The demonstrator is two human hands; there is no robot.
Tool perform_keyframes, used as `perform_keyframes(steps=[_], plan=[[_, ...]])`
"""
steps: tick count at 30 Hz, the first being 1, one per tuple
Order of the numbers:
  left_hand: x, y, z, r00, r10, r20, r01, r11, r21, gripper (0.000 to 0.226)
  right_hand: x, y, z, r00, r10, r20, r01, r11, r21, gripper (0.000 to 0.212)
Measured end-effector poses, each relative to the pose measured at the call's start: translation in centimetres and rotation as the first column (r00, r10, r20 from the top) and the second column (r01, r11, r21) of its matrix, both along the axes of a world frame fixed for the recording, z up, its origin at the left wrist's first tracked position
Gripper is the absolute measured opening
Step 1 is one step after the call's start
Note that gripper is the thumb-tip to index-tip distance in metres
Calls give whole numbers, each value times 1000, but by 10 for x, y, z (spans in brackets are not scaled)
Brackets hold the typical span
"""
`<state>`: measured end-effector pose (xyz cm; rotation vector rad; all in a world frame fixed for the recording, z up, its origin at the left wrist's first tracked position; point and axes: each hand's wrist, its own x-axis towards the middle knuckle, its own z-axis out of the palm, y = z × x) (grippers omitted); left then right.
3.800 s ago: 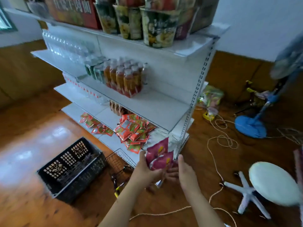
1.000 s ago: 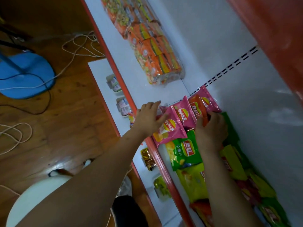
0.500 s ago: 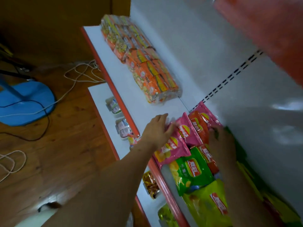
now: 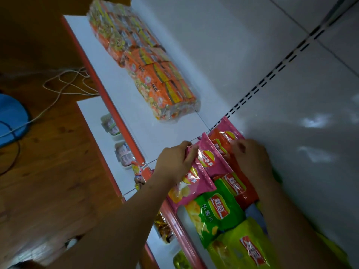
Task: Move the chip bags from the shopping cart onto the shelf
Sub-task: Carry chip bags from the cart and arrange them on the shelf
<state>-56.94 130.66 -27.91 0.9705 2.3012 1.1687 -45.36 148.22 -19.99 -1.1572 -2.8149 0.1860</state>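
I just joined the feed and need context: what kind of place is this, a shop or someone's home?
Most likely a small shop or a mock-up of one. White metal shelving with a slotted upright and orange edge strips holds rows of chip bags and a shrink-wrapped multipack of snacks. The loose cords on the wooden floor hint at a staged setup.

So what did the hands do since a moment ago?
The left hand went from lying flat on the front pink chip bag to pinching its top edge. The right hand slid up onto the orange-red bag. The green bag and the noodle packs stayed put.
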Motion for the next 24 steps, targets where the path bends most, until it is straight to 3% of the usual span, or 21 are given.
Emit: perform_keyframes(steps=[3,10,12,15,18,21,24], plan=[[3,-5,3,999,-28,-19,28,999,30,61,-8,8,13,998,4,-70,14,967,253,28],[14,-10,-3,995,-95,16,95,995,6,61,-5,11,17,963,-56,265,14,987,158,23],[17,-13,1,996,-84,-4,84,996,2,63,8,10,24,978,-32,207,-4,985,173,22],[33,-27,15,974,49,-220,-28,995,98,64,38,-7,36,999,10,46,-22,963,268,20],[76,-48,22,862,-72,-501,192,963,191,58,76,-28,34,998,11,61,-20,988,155,24],[119,-64,-1,699,-332,-634,415,910,-20,57,116,-51,33,1000,8,6,-7,999,-48,35],[137,-67,-15,674,-396,-623,358,914,-193,53,156,-89,30,999,17,27,-13,987,-163,45]])
